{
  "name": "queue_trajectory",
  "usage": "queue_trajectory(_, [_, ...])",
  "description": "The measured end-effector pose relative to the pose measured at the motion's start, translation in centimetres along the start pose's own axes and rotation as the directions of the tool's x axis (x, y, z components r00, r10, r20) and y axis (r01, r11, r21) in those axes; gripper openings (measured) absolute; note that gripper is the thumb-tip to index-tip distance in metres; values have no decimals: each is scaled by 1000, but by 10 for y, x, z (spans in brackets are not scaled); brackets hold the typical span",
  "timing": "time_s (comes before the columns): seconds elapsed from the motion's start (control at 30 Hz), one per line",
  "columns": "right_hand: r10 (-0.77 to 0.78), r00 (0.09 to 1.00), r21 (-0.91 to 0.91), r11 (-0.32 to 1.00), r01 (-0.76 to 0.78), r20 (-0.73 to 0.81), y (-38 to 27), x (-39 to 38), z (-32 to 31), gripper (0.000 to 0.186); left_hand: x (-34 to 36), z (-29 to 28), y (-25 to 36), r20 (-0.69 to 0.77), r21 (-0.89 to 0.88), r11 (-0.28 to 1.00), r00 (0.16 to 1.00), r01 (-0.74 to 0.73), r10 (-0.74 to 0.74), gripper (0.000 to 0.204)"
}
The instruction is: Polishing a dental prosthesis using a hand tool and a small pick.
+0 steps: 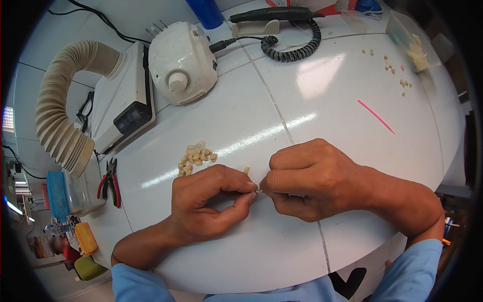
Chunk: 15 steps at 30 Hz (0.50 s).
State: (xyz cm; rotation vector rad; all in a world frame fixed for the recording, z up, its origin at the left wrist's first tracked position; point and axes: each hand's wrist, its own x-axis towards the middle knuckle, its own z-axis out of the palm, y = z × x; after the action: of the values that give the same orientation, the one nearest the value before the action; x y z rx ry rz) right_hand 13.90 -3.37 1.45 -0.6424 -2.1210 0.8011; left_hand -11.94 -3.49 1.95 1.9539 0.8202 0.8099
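Observation:
My left hand (211,199) and my right hand (314,181) meet over the white tabletop, fingertips almost touching. Thumb and index finger of the left are pinched at a thin, pin-like piece (258,190), too small to identify. Its other end goes into the curled fingers of my right hand, which hide the rest. Just beyond the fingertips lies a single small, yellowish tooth-shaped piece (246,170). A loose heap of similar tooth-shaped pieces (197,155) sits beyond my left hand.
Red-handled pliers (109,183) lie left, near a ribbed hose (65,100) on a white box unit (118,95). Behind are a white control box (178,63) and a black rotary handpiece (271,14). A pink stick (376,117) and a clear container (410,43) are right.

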Motion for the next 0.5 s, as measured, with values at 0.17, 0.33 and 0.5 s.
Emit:
queue_trajectory(0.17, [1, 1000, 0, 1000, -1, 4, 1, 0, 1, 16, 0, 0, -1, 2, 12, 1000, 1000, -24, 24, 21])
queue_trajectory(0.33, [-11, 1000, 10, 1000, 11, -13, 3, -1, 2, 15, 0, 1, 3, -13, 18, 999, 999, 38, -38, 22])
queue_trajectory(0.5, [-8, 999, 5, 1000, 8, -38, 4, -2, 5, 18, 1, -1, -1, -5, 48, 998, 1000, -29, 29, 22])
